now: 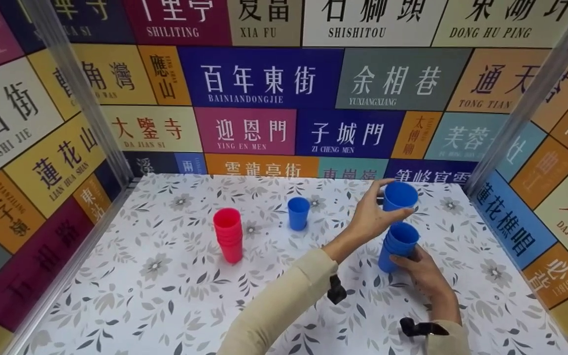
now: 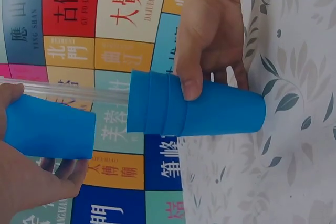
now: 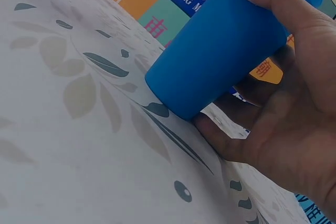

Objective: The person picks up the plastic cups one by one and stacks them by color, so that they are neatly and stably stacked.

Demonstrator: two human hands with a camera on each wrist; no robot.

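Note:
In the head view my left hand [image 1: 373, 213] grips a single blue cup [image 1: 400, 196] between thumb and fingers, mouth up, above a stack of blue cups [image 1: 395, 249]. The left wrist view shows a gap between that held cup [image 2: 50, 124] and the stack's top rim. My right hand [image 1: 424, 270] holds the nested blue stack [image 2: 210, 106] low on its side, thumb across the front and fingers behind. Seen from the right wrist, the lowest cup's base [image 3: 178, 95] is right at the tablecloth.
Left of the hands, one blue cup [image 1: 298, 213] stands upright on the flowered tablecloth [image 1: 156, 296]. Farther left is a stack of nested red cups [image 1: 228, 235]. Walls with coloured street-name panels [image 1: 264, 79] and clear corner posts [image 1: 91, 98] enclose the table's back and sides.

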